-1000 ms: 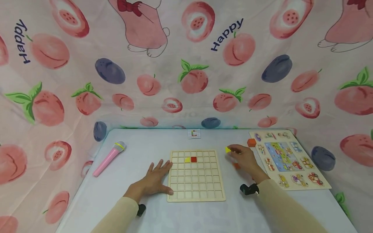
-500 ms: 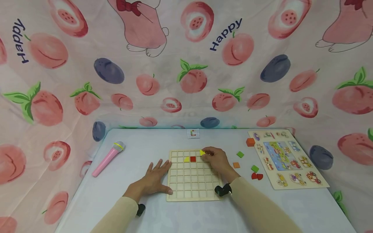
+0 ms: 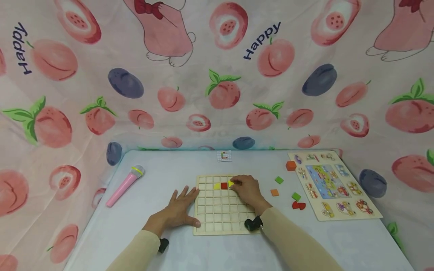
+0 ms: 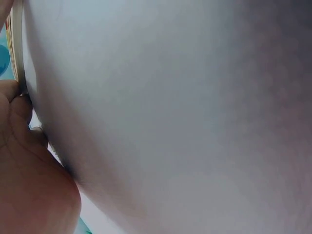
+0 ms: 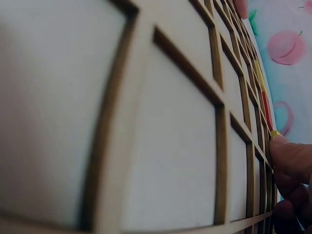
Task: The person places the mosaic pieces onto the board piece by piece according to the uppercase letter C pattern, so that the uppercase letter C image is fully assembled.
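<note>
A wooden grid board [image 3: 210, 209] lies on the table between the hands. In its second row from the far edge sit a yellow tile [image 3: 217, 186] and, beside it, a red square tile [image 3: 224, 185]. My right hand [image 3: 249, 190] pinches another yellow tile [image 3: 231, 183] at the cell just right of the red one; the fingers partly cover it. In the right wrist view, the thumb and fingers meet at that yellow tile [image 5: 275, 133]. My left hand [image 3: 178, 210] rests spread at the board's left side, thumb on its near-left edge.
Right of the board lie green tiles [image 3: 279, 180], an orange square tile [image 3: 274, 192], red rounded tiles [image 3: 298, 205] and an orange-red block [image 3: 291, 165]. A picture puzzle board [image 3: 333, 184] is further right. A pink toy microphone [image 3: 125, 186] lies left, and a small pattern card [image 3: 224, 156] behind.
My right hand has carried the yellow tile leftward from beside the loose tiles to the board, then down to the cell beside the red tile. The left hand stays in place.
</note>
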A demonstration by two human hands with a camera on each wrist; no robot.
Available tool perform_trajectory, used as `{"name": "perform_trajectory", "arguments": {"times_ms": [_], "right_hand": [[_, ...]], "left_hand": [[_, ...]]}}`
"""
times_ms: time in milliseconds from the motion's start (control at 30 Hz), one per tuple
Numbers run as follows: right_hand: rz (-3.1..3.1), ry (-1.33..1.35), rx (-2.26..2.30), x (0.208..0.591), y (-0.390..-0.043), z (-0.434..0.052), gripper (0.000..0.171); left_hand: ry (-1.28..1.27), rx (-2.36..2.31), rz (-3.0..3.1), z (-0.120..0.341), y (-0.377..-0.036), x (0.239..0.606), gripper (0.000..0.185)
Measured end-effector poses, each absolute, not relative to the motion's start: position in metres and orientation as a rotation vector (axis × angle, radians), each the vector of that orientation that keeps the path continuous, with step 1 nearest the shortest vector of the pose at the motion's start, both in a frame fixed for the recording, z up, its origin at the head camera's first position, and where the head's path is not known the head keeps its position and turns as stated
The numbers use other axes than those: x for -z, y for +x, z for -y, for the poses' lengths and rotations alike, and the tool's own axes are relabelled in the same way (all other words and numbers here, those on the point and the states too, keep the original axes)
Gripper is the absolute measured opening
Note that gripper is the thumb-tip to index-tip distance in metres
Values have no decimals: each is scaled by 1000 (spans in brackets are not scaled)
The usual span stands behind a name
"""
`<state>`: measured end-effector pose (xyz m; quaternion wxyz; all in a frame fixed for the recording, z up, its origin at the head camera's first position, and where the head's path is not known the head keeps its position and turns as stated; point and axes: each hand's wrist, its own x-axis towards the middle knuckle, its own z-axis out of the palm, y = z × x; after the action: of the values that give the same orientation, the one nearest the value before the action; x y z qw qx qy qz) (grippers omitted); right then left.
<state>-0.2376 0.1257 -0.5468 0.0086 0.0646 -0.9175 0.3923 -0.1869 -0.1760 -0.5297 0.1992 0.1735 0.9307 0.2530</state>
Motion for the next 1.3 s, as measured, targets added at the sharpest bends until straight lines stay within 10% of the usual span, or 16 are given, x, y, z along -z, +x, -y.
{"name": "perform_trajectory", "arguments": {"times_ms": [1300], "right_hand": [[2890, 180, -1257, 549, -239, -127, 34]], "left_hand": [[478, -703, -2608, 175, -186, 529, 125]]}}
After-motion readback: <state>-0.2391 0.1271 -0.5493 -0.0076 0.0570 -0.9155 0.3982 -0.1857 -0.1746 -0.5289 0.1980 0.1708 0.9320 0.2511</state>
